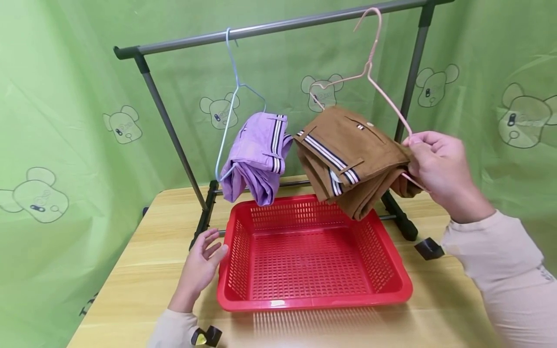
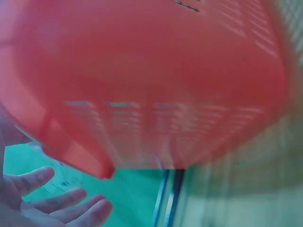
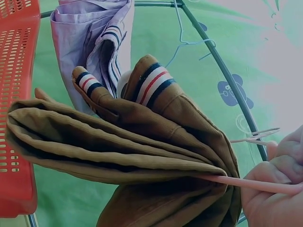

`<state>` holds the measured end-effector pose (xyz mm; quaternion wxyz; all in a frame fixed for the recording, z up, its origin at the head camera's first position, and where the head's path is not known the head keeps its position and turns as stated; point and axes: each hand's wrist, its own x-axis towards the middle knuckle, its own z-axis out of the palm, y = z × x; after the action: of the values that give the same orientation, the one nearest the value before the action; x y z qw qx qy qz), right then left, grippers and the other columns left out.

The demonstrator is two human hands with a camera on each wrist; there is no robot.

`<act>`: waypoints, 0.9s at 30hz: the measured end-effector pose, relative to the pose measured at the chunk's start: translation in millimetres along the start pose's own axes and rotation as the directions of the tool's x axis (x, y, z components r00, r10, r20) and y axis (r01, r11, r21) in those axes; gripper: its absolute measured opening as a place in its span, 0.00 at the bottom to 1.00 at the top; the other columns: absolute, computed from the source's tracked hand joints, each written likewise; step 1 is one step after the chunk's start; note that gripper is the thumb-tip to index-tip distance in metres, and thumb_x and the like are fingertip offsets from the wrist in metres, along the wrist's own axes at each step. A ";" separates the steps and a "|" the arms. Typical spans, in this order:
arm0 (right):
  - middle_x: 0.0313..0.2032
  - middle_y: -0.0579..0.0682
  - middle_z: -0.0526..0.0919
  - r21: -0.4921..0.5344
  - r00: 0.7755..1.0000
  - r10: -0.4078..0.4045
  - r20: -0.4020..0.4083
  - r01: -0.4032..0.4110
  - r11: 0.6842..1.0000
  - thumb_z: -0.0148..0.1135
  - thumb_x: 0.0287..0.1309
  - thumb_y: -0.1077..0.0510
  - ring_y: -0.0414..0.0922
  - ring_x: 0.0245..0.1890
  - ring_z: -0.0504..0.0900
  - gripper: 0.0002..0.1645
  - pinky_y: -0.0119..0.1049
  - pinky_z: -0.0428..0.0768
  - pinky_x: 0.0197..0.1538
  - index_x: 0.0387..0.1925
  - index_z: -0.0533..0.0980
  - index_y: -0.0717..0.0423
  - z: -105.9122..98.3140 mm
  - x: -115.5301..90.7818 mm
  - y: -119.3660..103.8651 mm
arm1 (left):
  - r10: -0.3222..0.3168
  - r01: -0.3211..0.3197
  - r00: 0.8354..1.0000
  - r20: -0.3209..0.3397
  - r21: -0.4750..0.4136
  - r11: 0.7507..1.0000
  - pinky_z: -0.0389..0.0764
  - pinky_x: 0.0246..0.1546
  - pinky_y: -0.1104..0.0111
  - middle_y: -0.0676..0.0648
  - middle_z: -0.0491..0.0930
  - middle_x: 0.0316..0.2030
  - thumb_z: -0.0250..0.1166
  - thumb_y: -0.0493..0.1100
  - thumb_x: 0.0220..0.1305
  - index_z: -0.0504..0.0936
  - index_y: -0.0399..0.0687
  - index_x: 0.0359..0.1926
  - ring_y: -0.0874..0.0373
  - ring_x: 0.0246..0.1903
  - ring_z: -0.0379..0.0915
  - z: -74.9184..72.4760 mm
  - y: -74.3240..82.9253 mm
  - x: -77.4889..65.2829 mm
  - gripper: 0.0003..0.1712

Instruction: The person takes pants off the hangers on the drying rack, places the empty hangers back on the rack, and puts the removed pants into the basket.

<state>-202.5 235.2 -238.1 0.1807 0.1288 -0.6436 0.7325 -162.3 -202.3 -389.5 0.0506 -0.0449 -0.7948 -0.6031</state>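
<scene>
My right hand (image 1: pixel 441 169) pinches the right corner of a pink wire hanger (image 1: pixel 389 99), whose hook overlaps the rack's top bar in the head view. Folded brown pants (image 1: pixel 348 145) with a striped waistband drape over the hanger's lower wire. In the right wrist view, that wire runs out of the pants (image 3: pixel 161 161) to the hand (image 3: pixel 279 189). Beside the left rim of a red plastic basket (image 1: pixel 313 303) is my left hand (image 1: pixel 200 266), fingers loosely spread, with nothing held. The left wrist view shows its fingers (image 2: pixel 71 203) below the basket wall (image 2: pixel 142 61).
Folded purple pants (image 1: pixel 258 145) hang from a blue hanger (image 1: pixel 237 67) on the left of the grey garment rack (image 1: pixel 287 28). Rack and basket stand on a wooden table (image 1: pixel 143 270). Behind them hangs a green curtain (image 1: pixel 65 96) with mouse drawings.
</scene>
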 end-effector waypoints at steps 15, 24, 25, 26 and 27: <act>0.12 0.44 0.66 -0.068 0.999 0.032 0.027 -0.030 0.997 0.50 0.70 0.65 0.37 0.08 0.59 0.11 0.38 0.45 0.10 0.34 0.78 0.63 -5.9 0.3 3.8 | 0.133 -0.135 0.991 0.035 0.080 0.988 0.68 0.61 0.52 0.36 0.70 0.62 0.65 0.40 0.65 0.67 0.39 0.64 0.39 0.62 0.66 12.8 46.5 4.6 0.29; 0.12 0.44 0.66 -0.105 0.999 0.031 0.025 -0.028 0.994 0.49 0.70 0.64 0.37 0.09 0.59 0.11 0.37 0.46 0.10 0.35 0.78 0.63 -3.5 0.7 5.4 | 0.113 -0.113 0.972 0.206 -0.011 0.994 0.71 0.59 0.52 0.38 0.70 0.62 0.64 0.38 0.66 0.65 0.40 0.65 0.42 0.61 0.68 36.9 68.3 15.0 0.29; 0.12 0.44 0.66 -0.104 0.999 0.029 0.025 -0.026 0.994 0.49 0.70 0.64 0.37 0.09 0.59 0.11 0.37 0.46 0.11 0.35 0.78 0.63 -3.5 0.9 5.5 | 0.104 -0.103 0.967 0.231 -0.018 0.995 0.72 0.58 0.53 0.39 0.70 0.62 0.64 0.38 0.66 0.65 0.40 0.66 0.42 0.61 0.68 40.1 70.7 16.3 0.30; 0.12 0.44 0.66 -0.099 0.999 0.028 0.023 -0.025 0.995 0.49 0.70 0.64 0.37 0.09 0.59 0.11 0.38 0.46 0.11 0.35 0.78 0.62 -3.3 1.0 5.7 | 0.097 -0.094 0.962 0.256 -0.027 0.995 0.73 0.57 0.53 0.39 0.70 0.61 0.63 0.38 0.66 0.64 0.40 0.66 0.42 0.61 0.68 43.1 72.9 17.7 0.30; 0.12 0.44 0.66 -0.094 0.999 0.026 0.021 -0.024 0.995 0.49 0.70 0.65 0.37 0.09 0.59 0.12 0.38 0.46 0.11 0.34 0.78 0.62 -3.0 1.1 5.8 | 0.094 -0.089 0.955 0.280 -0.033 0.996 0.73 0.57 0.54 0.39 0.70 0.61 0.63 0.38 0.66 0.64 0.41 0.66 0.41 0.61 0.68 45.7 75.6 18.5 0.30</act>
<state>-205.9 237.7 -243.3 0.1705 0.1203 -0.6806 0.7023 -171.9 -137.7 -327.1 -0.0355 -0.1674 -0.7850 -0.5953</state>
